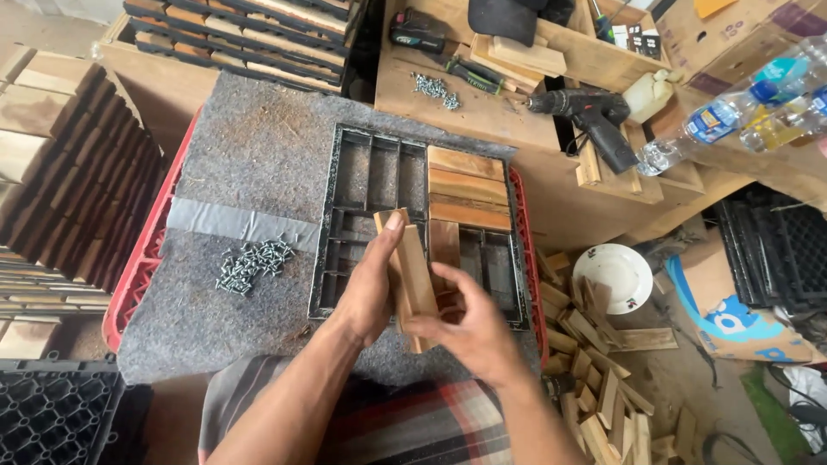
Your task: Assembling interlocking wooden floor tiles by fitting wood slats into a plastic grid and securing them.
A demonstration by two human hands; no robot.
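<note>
Grey felt mat [258,155] covers the work surface, with a black plastic grid tray [370,181] at centre holding three wooden slats [467,187] in its upper right part. Loose screws [250,263] lie left of the tray; a drill [594,116] sits upper right. Both hands hold wooden strips [412,271] above the tray's lower half, long axis running up-frame, tilted slightly left. Left hand [366,288] wraps them, thumb up the edge. Right hand [469,331] pinches the lower end, seemingly two strips together.
</note>
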